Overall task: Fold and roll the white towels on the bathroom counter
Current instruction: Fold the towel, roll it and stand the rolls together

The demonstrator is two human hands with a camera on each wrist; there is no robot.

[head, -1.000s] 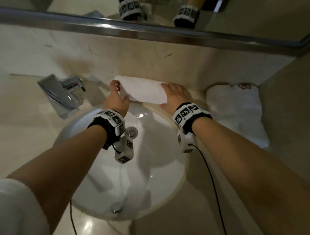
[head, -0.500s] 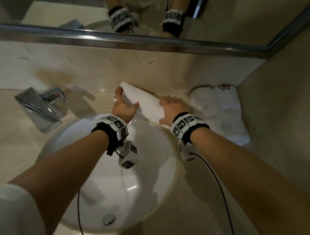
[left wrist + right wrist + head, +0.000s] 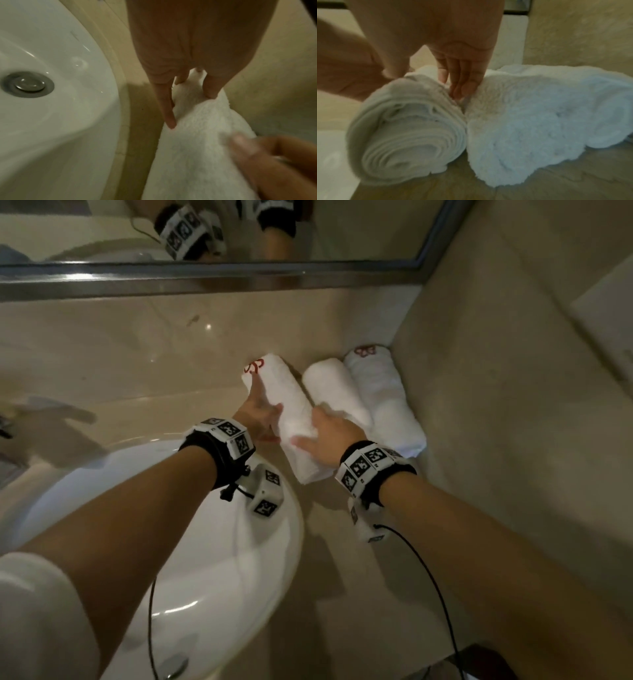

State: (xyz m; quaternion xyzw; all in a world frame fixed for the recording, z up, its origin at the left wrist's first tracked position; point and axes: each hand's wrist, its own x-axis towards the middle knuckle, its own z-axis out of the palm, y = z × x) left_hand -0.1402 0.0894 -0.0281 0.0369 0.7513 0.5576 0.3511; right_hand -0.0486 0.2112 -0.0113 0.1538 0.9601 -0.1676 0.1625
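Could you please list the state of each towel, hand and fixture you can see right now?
Left towel roll: rolled, lying on counter, held by both hands.
Middle towel roll: rolled, against the corner roll.
Corner towel roll: rolled, by the wall.
Left hand: holds left roll.
Right hand: holds left roll.
Sink: dry-looking, empty.

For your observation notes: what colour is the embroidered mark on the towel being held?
Red, on the rolled towel's far end; head view.

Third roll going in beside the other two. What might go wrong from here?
1. The rolled white terry towel under the left hand and right hand could loosen on release; its spiral end looks slack.
2. Its near end sits close to the white ceramic sink rim and might slip in.
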